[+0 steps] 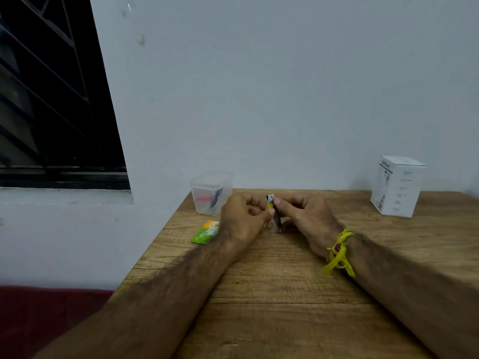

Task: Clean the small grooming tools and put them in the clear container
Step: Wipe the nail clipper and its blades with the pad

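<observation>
A small metal nail clipper (271,206) with a yellow part stands almost upright between both hands, its lower end near the wooden table (272,294). My left hand (242,224) pinches it with thumb and curled fingers. My right hand (304,218) holds it from the other side, thumb near its top. A clear plastic container (211,193) stands at the table's far left corner, just left of my left hand. Inside it lie a red item and a dark tool. Its lid state is hard to tell.
A green and orange sachet (206,232) lies near the table's left edge, beside my left wrist. A white cardboard box (398,186) stands at the far right against the wall. A yellow thread band (339,251) circles my right wrist. A dark window is at left.
</observation>
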